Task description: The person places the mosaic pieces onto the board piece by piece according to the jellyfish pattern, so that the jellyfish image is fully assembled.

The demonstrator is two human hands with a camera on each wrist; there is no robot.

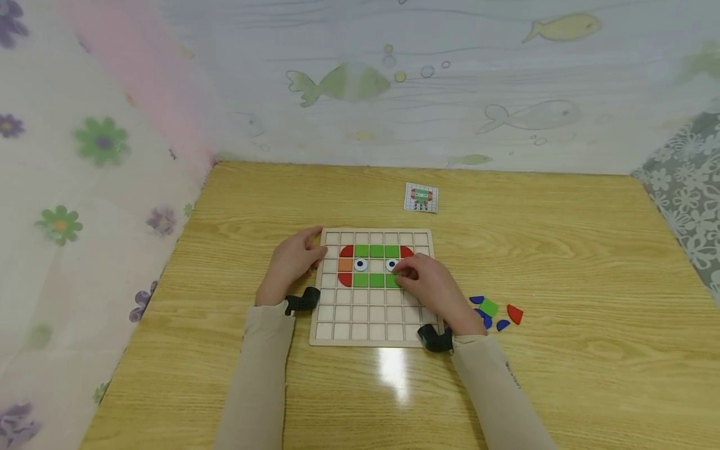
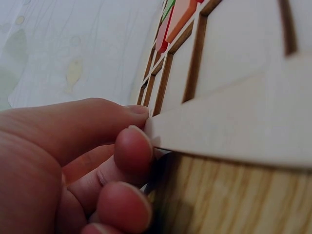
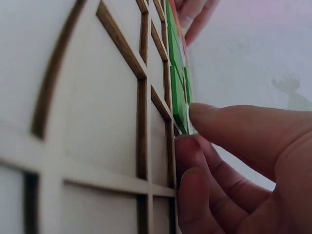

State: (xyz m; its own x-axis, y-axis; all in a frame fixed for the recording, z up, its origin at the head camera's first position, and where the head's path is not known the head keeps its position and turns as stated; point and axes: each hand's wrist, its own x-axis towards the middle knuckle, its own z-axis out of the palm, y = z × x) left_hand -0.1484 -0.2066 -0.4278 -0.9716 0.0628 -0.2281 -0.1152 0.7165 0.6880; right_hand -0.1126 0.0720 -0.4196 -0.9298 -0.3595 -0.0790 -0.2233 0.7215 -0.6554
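A wooden grid board lies on the table, with red quarter-round tiles, green square tiles and an orange square tile in its cells. One round eye tile sits next to the orange one. My right hand pinches a second eye tile at its right side, above a green tile; the hand covers the cells to the right. My left hand holds the board's left edge, thumb and fingertips against the rim in the left wrist view.
Right of the board lie several blue half-round tiles, a green square and a red quarter-round. A small pattern card lies behind the board. A patterned wall covering rises at the table's back edge.
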